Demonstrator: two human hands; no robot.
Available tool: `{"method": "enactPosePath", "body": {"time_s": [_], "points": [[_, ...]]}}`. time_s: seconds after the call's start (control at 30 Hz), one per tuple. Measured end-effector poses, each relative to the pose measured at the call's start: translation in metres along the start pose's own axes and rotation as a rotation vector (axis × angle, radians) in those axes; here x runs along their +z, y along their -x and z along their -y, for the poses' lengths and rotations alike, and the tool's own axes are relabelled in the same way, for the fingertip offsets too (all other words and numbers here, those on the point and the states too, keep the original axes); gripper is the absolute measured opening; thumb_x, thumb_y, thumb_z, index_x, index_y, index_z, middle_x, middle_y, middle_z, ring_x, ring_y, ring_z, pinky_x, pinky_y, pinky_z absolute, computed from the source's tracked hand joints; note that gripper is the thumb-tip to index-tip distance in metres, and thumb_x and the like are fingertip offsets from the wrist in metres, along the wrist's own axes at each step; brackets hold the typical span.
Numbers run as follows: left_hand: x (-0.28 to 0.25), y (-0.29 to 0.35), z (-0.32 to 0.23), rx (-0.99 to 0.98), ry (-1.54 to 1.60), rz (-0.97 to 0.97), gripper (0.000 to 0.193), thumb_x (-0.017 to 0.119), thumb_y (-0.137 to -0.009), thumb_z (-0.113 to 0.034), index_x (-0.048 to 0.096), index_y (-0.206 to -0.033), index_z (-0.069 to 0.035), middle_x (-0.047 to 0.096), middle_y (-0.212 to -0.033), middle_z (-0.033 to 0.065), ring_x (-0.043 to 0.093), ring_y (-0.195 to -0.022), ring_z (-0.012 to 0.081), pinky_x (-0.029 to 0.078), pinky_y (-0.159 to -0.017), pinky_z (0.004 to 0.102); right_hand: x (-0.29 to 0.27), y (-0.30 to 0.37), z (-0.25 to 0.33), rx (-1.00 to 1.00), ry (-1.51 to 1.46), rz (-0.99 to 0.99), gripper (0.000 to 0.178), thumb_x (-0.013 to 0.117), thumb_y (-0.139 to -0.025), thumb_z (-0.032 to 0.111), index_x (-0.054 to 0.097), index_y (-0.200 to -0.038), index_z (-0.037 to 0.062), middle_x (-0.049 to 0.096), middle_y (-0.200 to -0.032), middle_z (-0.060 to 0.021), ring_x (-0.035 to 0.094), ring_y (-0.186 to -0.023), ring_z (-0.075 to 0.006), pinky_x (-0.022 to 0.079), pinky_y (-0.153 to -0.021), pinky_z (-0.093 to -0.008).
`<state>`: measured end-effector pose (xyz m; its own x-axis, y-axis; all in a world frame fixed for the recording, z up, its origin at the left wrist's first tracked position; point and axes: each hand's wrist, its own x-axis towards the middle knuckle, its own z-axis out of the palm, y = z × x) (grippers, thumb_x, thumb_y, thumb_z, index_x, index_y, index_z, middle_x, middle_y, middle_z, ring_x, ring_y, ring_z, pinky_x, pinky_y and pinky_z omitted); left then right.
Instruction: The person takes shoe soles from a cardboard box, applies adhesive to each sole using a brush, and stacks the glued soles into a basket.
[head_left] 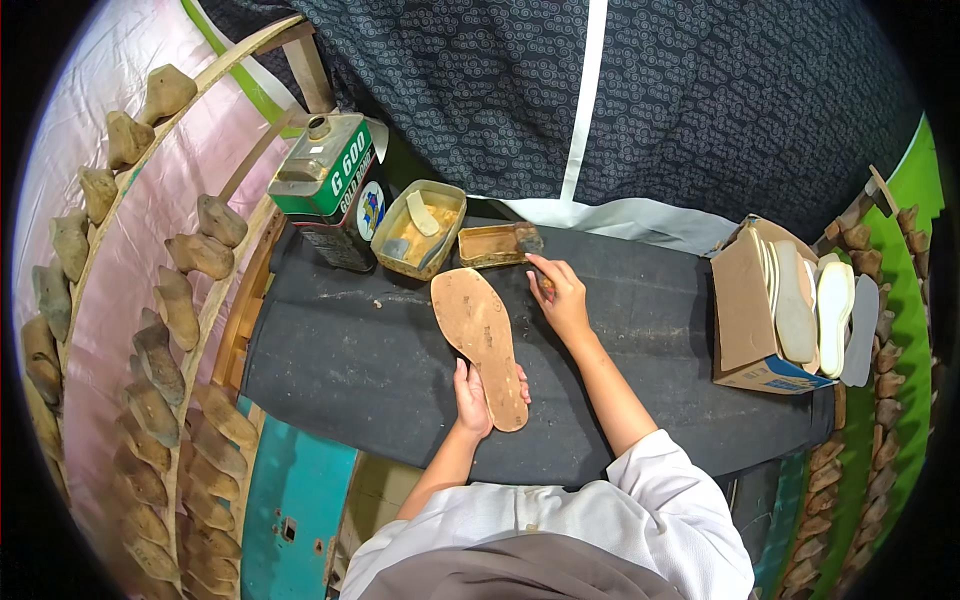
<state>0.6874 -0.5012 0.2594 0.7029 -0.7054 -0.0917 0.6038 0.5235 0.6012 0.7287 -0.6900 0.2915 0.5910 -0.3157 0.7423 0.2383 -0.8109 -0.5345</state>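
My left hand (470,398) is closed around the heel end of a brown shoe insole (474,320). Its thumb shows at one edge and the fingertips at the other, with the palm hidden beneath. The insole's wide toe end points away from me, and small dark printed marks dot its face. In my right hand (562,300) is a small brush, gripped by its handle. Its dark bristle end (528,240) rests at the right end of a shallow rectangular tray (490,262) with brownish residue. The brush and the insole are apart.
Left of the tray stand a tub (440,266) with pale and grey pieces and a green-and-black metal can (320,185). A cardboard box (742,320) of white and grey soles is on the right. Racks of wooden shoe lasts (178,305) flank the black-covered table (650,270).
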Motion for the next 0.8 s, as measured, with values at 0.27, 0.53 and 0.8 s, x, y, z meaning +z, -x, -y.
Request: {"method": "enactPosePath", "body": {"time_s": [0.27,0.53,0.8], "points": [[-0.008,0.000,0.008,0.059,-0.083,0.033,0.075,0.008,-0.087,-0.064,0.046,-0.109,-0.003,0.055,-0.085,0.0128,0.057,-0.066,0.0236,0.049,-0.062,0.0369,-0.030,-0.001,0.048,0.070,-0.117,-0.056,0.026,0.064,-0.073,-0.002,0.063,-0.098,0.0048,0.062,-0.085,-0.0109,0.060,-0.070,-0.0218,0.048,-0.064,-0.0279],[0.003,0.006,0.007,0.113,-0.355,-0.065,0.073,0.011,-0.088,-0.061,0.043,-0.117,-0.002,0.056,-0.098,0.0113,0.058,-0.082,0.0214,0.048,-0.074,0.0338,-0.051,0.023,0.118,-0.145,-0.228,0.051,0.029,0.064,-0.067,-0.003,0.065,-0.095,0.0032,0.064,-0.081,-0.0094,0.060,-0.071,-0.0211,0.050,-0.063,-0.0291],[-0.011,0.007,0.015,0.140,-0.356,-0.123,0.069,0.015,-0.091,-0.057,0.027,-0.134,-0.004,0.043,-0.127,0.0097,0.044,-0.115,0.0202,0.035,-0.098,0.0310,-0.044,0.031,0.125,-0.139,-0.212,0.129,0.033,0.067,-0.067,-0.002,0.066,-0.098,0.0072,0.062,-0.081,-0.0076,0.060,-0.069,-0.0190,0.050,-0.063,-0.0288]]}}
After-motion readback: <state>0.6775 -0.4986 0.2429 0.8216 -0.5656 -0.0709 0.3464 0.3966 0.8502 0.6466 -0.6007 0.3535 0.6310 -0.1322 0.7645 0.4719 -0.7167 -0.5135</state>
